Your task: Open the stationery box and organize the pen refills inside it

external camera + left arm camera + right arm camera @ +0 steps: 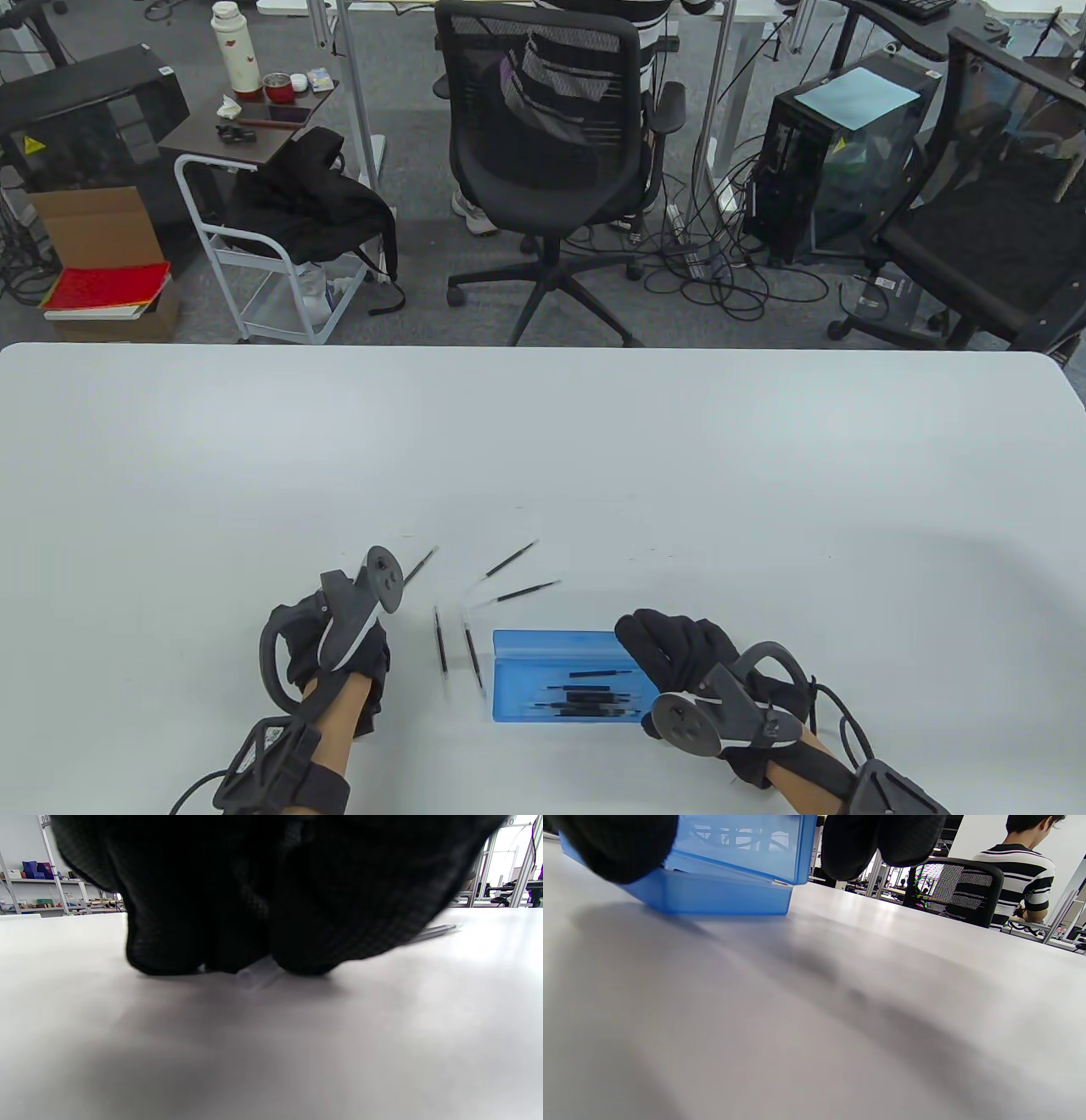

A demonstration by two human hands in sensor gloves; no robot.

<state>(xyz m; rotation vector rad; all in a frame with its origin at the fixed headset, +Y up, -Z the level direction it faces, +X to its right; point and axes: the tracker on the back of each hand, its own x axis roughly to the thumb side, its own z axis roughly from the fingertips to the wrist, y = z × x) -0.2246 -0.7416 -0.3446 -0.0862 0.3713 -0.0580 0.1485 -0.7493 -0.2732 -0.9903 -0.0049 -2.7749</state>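
Observation:
The blue stationery box [522,679] lies near the table's front edge with its lid [742,844] partly raised and several dark pen refills [594,698] inside. My right hand [670,654] grips the box's right end, thumb [615,849] on the front and fingers [882,840] behind the lid. My left hand [339,658] is left of the box, fingertips [297,955] down on the table, pinching a clear refill tube [256,976]. Loose refills lie between the hands: two side by side [440,638] [473,655] and others farther back [512,558] [526,591] [421,564].
The white table [543,441] stretches wide beyond the hands. Behind its far edge stand an office chair [543,153], a small cart [254,246] and computer cases. In the right wrist view a person in a striped shirt [1031,870] sits beyond the table.

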